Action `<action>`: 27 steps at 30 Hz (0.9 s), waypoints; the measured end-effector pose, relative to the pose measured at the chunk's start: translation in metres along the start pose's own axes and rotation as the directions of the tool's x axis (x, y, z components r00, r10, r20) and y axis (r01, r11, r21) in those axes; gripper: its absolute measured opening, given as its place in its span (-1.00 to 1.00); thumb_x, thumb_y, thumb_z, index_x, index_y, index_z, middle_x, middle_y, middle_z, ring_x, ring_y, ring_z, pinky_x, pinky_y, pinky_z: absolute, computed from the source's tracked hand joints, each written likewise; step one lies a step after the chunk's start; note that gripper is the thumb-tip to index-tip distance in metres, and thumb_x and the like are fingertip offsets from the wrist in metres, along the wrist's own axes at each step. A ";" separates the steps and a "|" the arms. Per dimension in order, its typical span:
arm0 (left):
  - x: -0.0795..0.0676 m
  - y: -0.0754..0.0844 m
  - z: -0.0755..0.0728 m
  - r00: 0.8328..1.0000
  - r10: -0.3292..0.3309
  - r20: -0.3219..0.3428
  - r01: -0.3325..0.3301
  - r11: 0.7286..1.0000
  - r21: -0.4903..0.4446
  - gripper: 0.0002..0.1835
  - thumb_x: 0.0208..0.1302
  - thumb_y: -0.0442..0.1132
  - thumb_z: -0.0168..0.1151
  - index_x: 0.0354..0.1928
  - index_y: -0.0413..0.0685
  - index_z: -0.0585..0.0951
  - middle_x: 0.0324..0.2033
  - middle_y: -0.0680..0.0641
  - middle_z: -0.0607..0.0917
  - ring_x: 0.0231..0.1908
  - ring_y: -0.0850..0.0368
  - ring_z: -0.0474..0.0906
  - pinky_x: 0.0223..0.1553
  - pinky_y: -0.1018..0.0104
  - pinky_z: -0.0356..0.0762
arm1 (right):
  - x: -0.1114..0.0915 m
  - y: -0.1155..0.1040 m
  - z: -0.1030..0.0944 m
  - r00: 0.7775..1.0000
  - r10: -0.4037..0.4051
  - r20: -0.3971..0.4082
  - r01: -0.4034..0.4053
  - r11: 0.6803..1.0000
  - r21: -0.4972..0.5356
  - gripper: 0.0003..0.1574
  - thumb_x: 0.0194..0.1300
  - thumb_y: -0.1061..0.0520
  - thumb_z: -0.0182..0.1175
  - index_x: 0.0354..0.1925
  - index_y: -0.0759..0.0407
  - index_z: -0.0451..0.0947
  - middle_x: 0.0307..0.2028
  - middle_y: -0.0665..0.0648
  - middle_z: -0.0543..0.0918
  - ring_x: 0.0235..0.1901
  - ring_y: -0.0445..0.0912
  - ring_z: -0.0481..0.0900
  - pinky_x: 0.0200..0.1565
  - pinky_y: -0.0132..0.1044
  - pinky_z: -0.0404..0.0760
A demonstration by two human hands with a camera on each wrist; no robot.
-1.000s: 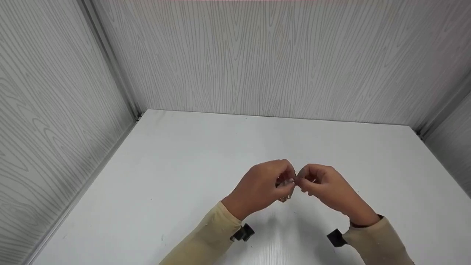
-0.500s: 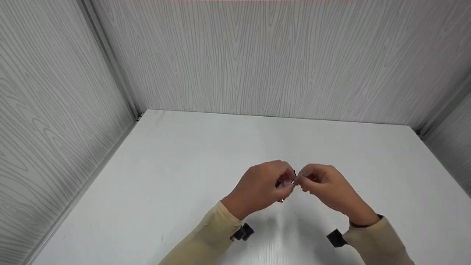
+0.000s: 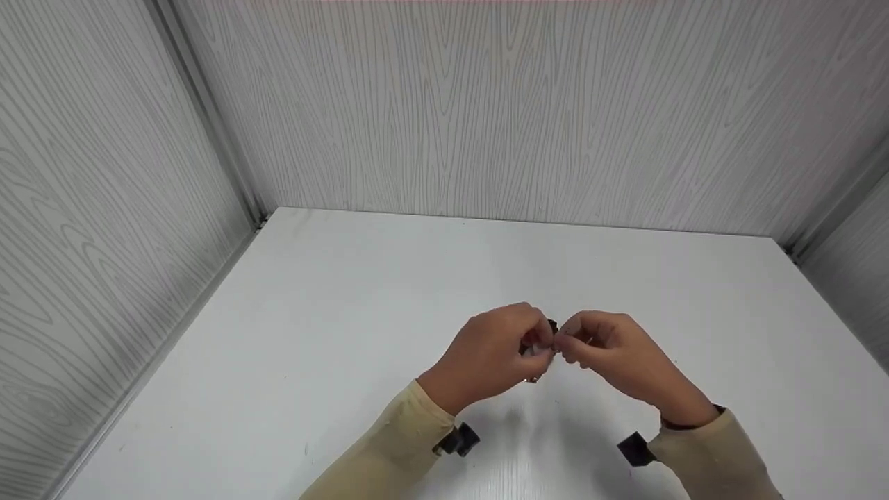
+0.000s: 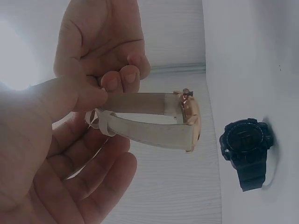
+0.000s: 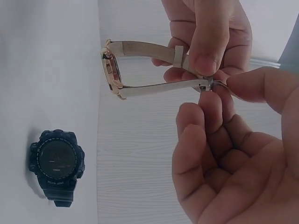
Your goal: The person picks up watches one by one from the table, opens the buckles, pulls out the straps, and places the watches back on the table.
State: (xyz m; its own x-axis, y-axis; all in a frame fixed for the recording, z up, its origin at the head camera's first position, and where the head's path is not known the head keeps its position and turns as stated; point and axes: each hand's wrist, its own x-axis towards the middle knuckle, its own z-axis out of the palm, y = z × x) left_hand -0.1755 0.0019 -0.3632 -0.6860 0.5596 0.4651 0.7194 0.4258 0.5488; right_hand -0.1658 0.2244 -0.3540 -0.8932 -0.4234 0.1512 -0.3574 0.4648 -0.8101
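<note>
Both hands were at work on a pale-strapped watch (image 5: 149, 50), held up in the air at about 4 o'clock of the head view's centre, where the fingers hid most of it. The step in hand looked to be the buckle (image 5: 207, 85); whether it was being fastened or undone could not be told. The next move seemed to call for small, steady fingertip work there, with the strap's two ends kept lined up.

The left hand (image 3: 489, 354) pinched the strap between thumb and forefinger beside the buckle, its other fingers loosely bent. The right hand (image 3: 615, 347) pinched the strap end at the buckle with thumb and fingertips, its remaining fingers curled below. The fingertips met nearly head-on, the left forearm coming in from between 7 and 8 o'clock of its hand, the right from between 4 and 5.

In the right wrist view the rose-gold case (image 5: 111, 72) hung free towards 10 o'clock, both strap halves running from it to the fingers, one passing through a keeper loop (image 5: 178, 56). At 8 o'clock there, apart from both hands, a black watch (image 5: 57, 158) lay on the white tabletop (image 3: 389, 278).
</note>
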 end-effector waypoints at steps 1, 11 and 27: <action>0.000 0.000 -0.001 1.000 -0.012 0.008 0.012 1.000 -0.018 -0.93 0.29 -0.34 0.28 -0.31 0.00 0.61 -0.39 0.12 0.60 -0.40 0.31 0.54 -0.35 0.57 0.48 | 0.000 0.000 0.000 1.000 -0.009 0.005 0.009 1.000 0.009 -0.79 0.49 0.06 0.27 -0.31 0.11 0.65 -0.37 0.08 0.66 -0.37 -0.10 0.61 -0.30 -0.32 0.59; 0.000 0.000 -0.003 0.996 -0.074 0.038 0.080 0.981 -0.176 -0.91 0.25 -0.37 0.28 -0.30 -0.02 0.59 -0.31 0.09 0.63 -0.39 0.40 0.54 -0.31 0.51 0.57 | 0.000 0.003 0.000 0.982 -0.190 0.020 0.187 0.978 0.091 -0.93 0.49 0.13 0.27 -0.12 0.01 0.69 -0.10 0.04 0.73 -0.09 -0.05 0.68 -0.05 -0.20 0.72; 0.001 0.001 -0.005 0.995 -0.078 0.067 0.091 0.970 -0.224 -0.90 0.24 -0.36 0.28 -0.29 0.01 0.59 -0.32 0.10 0.63 -0.37 0.38 0.53 -0.31 0.47 0.58 | 0.001 0.006 0.001 0.976 -0.220 0.008 0.215 0.961 0.176 -0.91 0.45 0.26 0.28 -0.09 0.20 0.61 -0.15 0.17 0.69 -0.19 -0.02 0.72 -0.07 -0.29 0.68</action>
State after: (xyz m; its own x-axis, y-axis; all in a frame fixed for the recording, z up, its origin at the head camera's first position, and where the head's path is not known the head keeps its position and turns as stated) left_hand -0.1758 -0.0006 -0.3583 -0.7311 0.5711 0.3733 0.6111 0.3048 0.7306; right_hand -0.1687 0.2264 -0.3594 -0.7908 -0.5212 0.3209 -0.4873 0.2189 -0.8454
